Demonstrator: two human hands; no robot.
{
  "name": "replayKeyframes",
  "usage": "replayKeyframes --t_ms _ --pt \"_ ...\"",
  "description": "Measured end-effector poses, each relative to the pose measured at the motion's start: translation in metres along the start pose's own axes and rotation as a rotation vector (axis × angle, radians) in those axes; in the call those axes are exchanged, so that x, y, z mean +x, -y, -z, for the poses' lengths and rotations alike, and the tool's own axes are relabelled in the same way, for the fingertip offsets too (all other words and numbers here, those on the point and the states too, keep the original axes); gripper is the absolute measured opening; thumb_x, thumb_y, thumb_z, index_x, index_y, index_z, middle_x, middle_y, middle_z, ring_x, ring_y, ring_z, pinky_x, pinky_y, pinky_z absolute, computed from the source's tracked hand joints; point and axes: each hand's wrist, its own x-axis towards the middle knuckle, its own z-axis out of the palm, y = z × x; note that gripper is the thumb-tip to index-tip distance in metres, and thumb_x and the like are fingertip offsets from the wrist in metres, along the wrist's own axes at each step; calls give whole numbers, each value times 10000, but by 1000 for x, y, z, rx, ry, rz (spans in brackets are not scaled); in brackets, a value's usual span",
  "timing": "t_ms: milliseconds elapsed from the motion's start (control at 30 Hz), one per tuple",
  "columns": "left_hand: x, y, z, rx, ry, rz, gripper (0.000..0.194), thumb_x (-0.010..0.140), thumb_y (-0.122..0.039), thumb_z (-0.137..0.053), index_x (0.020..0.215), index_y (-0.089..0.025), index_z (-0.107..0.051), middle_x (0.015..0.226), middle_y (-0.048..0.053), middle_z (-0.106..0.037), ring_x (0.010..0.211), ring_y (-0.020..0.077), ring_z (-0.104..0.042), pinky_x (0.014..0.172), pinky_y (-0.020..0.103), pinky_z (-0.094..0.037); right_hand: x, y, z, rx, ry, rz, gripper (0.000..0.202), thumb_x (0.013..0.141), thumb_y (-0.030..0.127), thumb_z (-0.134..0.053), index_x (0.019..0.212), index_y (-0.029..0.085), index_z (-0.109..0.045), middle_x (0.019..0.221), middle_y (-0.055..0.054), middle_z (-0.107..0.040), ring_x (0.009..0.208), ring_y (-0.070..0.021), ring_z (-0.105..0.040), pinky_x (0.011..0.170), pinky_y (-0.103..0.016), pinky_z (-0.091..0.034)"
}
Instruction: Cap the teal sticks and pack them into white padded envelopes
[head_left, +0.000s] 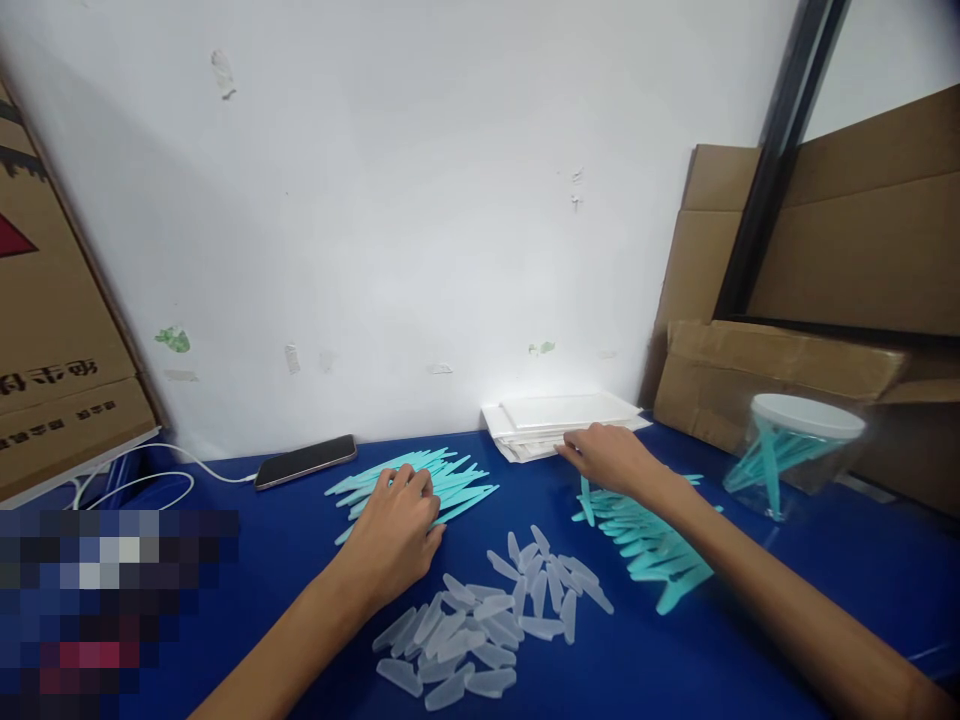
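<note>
Currently, left hand [405, 520] is bent over the left pile of turquoise sticks [463, 492] on the blue bench [645, 665]; whether it pinches one, can't tell. Right hand [607, 458], fingers curled, is above the far end of the right pile of sticks [637, 550]; grip unclear, one stick tilted just beneath. Clear pieces [448, 638] lie loose between the forearms. Risks, as judged: sticks overlap, so pulling one may drag neighbours out. Right forearm passes low over its pile; a dip could scatter it. Left wrist, near the clear pieces, could sweep some aside. Phone [306, 462] sits near the left pile, easily nudged.
</note>
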Motion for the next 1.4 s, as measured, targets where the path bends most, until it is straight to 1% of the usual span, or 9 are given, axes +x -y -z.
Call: replayKeyframes --t_ms 100,333,467,567,733,867,1033,1300,1400 --pt "-1 0 -1 -29 -7 1 95 864 -215 -575 874 -189 -666 993 112 -637 958 299 -554 835 464 -436 0 1 -6 37 45 49 401 1003 418 -450 893 144 -722 861 -165 -723 803 -294 -699 663 -331 -465" --pt "-3 -2 -5 -224 -10 -82 265 914 -106 -454 992 -229 -674 1071 80 -628 1017 268 -537 872 439 -451 0 6 -7 255 104 165 417 1004 412 -436 817 195 -740 778 -79 -742 694 -203 -690 615 -260 -460" --pt "-4 -10 -2 -403 11 -107 284 987 -181 -440 1098 -269 -686 1064 52 -636 1000 235 -542 858 396 -470 0 5 -5 563 187 270 316 960 331 -488 866 211 -765 807 -36 -761 686 -178 -689 626 -248 -476" --pt "-6 -18 -1 -516 40 -134 282 1016 -259 -443 1140 -311 -691 1057 32 -633 980 205 -551 823 352 -477 0 5 -5 632 182 352 224 911 280 -558 976 227 -765 933 -29 -765 794 -184 -695 666 -243 -485" --pt "-5 -23 -4 -538 68 -177 228 991 -285 -523 1060 -318 -738 1019 22 -623 961 193 -538 835 347 -462 0 10 -8 539 125 393 173 908 258 -614 1042 237 -722 932 -30 -745 844 -194 -682 706 -254 -458" --pt "-3 -21 -3 -462 53 -193 181 963 -249 -572 979 -254 -752 1023 39 -629 980 216 -523 836 367 -456 -1 20 -9 366 -3 472 125 948 210 -581 1039 219 -666 982 -49 -700 873 -206 -657 678 -261 -412" --pt "-2 -22 0 -338 54 -214 177 976 -187 -523 969 -192 -700 1014 59 -646 981 238 -532 820 378 -462 -1 34 -12 220 -106 527 84 973 188 -554 1027 201 -618 988 -48 -639 814 -193 -627 633 -264 -368" --pt "-1 -14 -7 -374 -49 -79 109 983 -199 -504 972 -203 -613 919 28 -659 862 207 -577 765 352 -459 3 37 -22 165 -165 594 109 988 134 -491 998 186 -586 978 -55 -617 866 -200 -592 701 -290 -385" --pt "0 -11 -12 -365 -79 -86 103 970 -178 -525 1011 -203 -615 957 31 -668 892 214 -583 779 353 -460 3 37 -23 170 -161 595 142 980 100 -470 1018 178 -581 986 -65 -616 867 -196 -586 726 -295 -389"
